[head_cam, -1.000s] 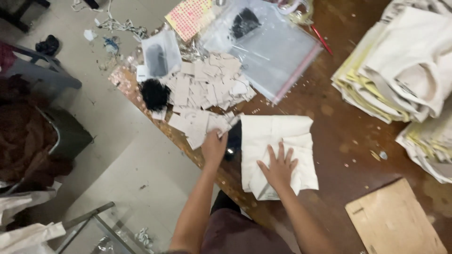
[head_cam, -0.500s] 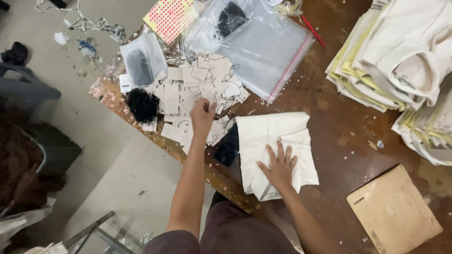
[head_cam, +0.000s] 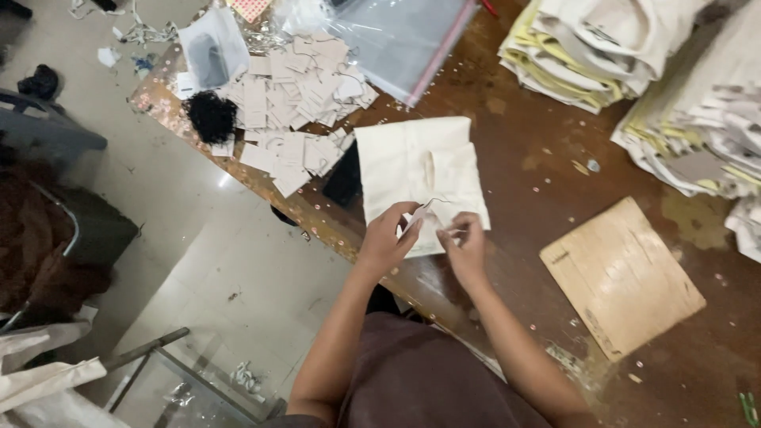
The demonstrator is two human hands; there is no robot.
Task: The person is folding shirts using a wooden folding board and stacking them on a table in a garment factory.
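Near the desk's front edge, I have both hands over the lower part of a folded cream cloth [head_cam: 416, 170]. My left hand [head_cam: 388, 238] pinches a small pale paper tag [head_cam: 418, 215] with a thin dark string between thumb and fingers; my right hand [head_cam: 466, 244] is closed just beside it, fingertips pinched (on the string's end, I think, though it's too fine to tell). Toward the desk's far-left corner lies a heap of similar tags [head_cam: 293, 99], and a cardboard sheet [head_cam: 621, 275] rests to my right.
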